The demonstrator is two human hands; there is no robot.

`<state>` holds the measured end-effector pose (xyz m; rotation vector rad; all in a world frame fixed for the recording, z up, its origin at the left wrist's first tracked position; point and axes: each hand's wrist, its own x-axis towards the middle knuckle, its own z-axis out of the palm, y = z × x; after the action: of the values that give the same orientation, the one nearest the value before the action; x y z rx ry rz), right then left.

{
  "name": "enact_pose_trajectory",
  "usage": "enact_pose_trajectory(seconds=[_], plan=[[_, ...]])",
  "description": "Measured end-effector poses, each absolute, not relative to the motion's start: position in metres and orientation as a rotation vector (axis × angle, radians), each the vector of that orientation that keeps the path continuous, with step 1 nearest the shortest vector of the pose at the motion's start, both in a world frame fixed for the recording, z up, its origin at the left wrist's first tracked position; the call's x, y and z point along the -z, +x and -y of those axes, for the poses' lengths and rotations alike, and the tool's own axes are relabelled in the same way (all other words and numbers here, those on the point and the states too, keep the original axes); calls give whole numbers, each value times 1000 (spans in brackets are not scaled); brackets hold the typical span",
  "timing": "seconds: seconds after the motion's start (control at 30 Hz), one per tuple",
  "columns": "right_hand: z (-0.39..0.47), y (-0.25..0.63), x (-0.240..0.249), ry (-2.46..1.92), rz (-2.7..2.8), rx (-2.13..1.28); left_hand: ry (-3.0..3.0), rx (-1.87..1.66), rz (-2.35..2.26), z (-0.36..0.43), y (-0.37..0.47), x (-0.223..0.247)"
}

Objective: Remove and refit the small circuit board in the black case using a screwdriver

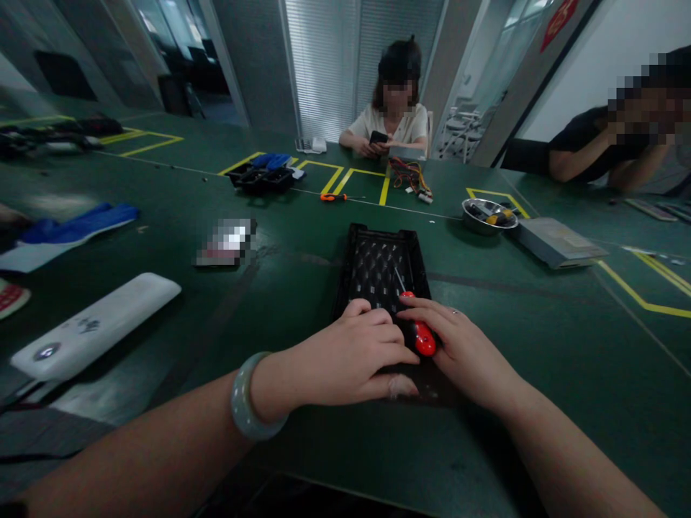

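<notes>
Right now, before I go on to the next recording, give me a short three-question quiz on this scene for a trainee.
1. True or false: the right hand holds a red-handled screwdriver over the black plastic panel.
2. What does the left hand rest on?
A. the white cover
B. the black plastic panel
C. the metal bowl
3. Fill in: the metal bowl lies to the ____ of the panel, seen from the head camera.

Key:
1. True.
2. B. The white cover lies apart, far to the left.
3. Right, farther back on the green table.
</notes>
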<state>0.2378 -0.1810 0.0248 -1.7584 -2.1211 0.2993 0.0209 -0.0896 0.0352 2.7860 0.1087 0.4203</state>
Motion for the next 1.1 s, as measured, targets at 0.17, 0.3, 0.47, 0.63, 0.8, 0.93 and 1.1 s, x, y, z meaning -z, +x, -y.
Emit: enact_pose_trajectory(seconds=[0.17, 0.3, 0.47, 0.63, 0.8, 0.93, 1.1], plan=[[182, 239, -26, -1783, 2247, -234, 2798, -415, -114, 89, 21, -37], [182, 239, -27, -1797, 2259, -299, 2776, -421, -103, 89, 21, -38], [183, 239, -26, -1796, 2275, -306, 2775, -418, -100, 89, 21, -38], [183, 239, -29, -1812, 2291, -312, 2773, -440, -108, 87, 21, -37], [184, 237, -32, -1816, 2299, -309, 2722, -445, -150, 86, 21, -37], [184, 239, -28, -1798, 2310, -275, 2680, -419, -206, 86, 21, -39], [184, 238, -26, -1795, 2285, -259, 2702, -416, -221, 87, 21, -39]])
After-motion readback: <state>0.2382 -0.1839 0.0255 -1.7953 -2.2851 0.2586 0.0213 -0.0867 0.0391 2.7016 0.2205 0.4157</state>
